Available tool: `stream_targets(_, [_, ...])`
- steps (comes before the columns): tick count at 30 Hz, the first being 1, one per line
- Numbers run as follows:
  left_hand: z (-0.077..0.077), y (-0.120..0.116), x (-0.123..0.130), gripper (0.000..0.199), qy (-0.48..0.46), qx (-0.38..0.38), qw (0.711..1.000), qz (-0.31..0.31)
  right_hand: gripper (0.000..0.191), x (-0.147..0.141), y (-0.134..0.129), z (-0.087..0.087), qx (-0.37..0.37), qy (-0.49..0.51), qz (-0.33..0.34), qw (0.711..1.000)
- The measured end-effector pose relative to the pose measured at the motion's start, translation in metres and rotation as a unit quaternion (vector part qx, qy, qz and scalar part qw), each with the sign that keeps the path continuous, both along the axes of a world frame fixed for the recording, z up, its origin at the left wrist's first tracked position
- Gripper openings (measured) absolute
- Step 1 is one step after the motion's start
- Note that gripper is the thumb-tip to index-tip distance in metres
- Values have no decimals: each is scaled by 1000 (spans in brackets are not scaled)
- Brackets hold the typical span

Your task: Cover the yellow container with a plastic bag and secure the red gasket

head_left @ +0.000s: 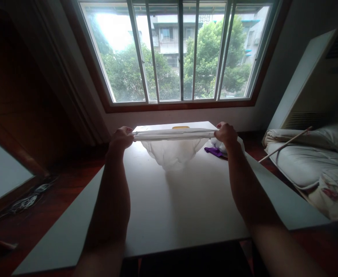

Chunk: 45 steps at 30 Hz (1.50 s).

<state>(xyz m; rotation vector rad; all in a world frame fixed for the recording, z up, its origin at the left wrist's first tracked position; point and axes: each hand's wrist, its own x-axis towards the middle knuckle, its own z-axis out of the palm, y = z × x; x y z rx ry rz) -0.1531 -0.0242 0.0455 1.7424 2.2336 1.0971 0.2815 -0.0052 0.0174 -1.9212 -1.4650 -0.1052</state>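
Both arms reach forward over a white table [206, 207]. Between my hands a thin white see-through piece, cloth or plastic [171, 152], is stretched by its thicker folded top edge. Its lower part hangs down in a loose pouch shape towards the tabletop. My left hand [122, 137] is closed on the left end of the edge, and my right hand [225, 133] grips the right end. Behind my right wrist lie a purple cloth [214, 152] and a white bundle [219, 144], partly hidden by the arm. A yellow object [180, 127] shows just beyond the stretched edge, mostly covered.
A wide window [180, 57] is set in the wall past the table. To the right are a pale padded cushion or mattress [310, 154], a thin stick [285, 144] and a tall white appliance [307, 77]. Cables [27, 202] lie on the reddish floor at left.
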Motion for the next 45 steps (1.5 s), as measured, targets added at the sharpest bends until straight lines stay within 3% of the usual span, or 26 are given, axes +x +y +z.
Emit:
stream_targets(4, [-5, 4, -2, 44, 23, -20, 999, -31, 42, -1, 2, 0, 23, 128, 106, 986])
stream_targets(7, [-6, 4, 1, 54, 52, -71, 993, -76, 35, -8, 5, 2, 49, 275, 190, 941])
stream_targets(10, [-5, -1, 12, 71, 96, -118, 980, -125, 27, -17, 7, 3, 68, 380, 227, 894])
stream_targets(13, [-1, -14, 33, 79, 176, -94, 964, -176, 23, -29, 9, 5, 73, 444, 255, 856])
stream_targets(16, [3, -34, 62, 79, 233, -15, 937, -261, 25, -41, 4, 7, 49, 489, 335, 804])
stream_targets(18, [3, -46, 84, 74, 233, 24, 912, -336, 33, -51, -5, 9, 16, 504, 419, 755])
stream_targets(23, [-9, -54, 121, 58, 179, 65, 884, -426, 59, -70, -40, 18, -88, 457, 598, 652])
stream_targets(26, [-17, -48, 127, 57, 177, 63, 881, -435, 70, -76, -56, 22, -118, 417, 664, 609])
stream_targets(29, [-21, -40, 131, 47, 167, 82, 892, -411, 79, -80, -64, 23, -143, 375, 706, 584])
stream_targets(31, [-23, -36, 136, 32, 147, 105, 907, -380, 81, -80, -64, 24, -143, 350, 714, 590])
stream_targets(33, [-25, -32, 140, 19, 120, 121, 921, -352, 79, -80, -61, 23, -115, 327, 704, 620])
stream_targets(35, [-25, -29, 142, 18, 89, 127, 925, -348, 72, -79, -54, 20, -64, 303, 672, 673])
stream_targets(37, [-25, -27, 142, 20, 41, 132, 921, -364, 67, -76, -42, 14, -3, 269, 613, 743])
stream_targets(40, [-22, -24, 139, 23, -67, 128, 910, -388, 78, -69, -22, 0, 54, 204, 502, 839])
stream_targets(42, [-20, -21, 136, 27, -167, 119, 891, -404, 81, -63, -11, -10, 20, 169, 487, 856])
stream_targets(45, [-14, -14, 129, 32, -316, 132, 847, -406, 50, -55, -1, -21, -106, 127, 508, 846])
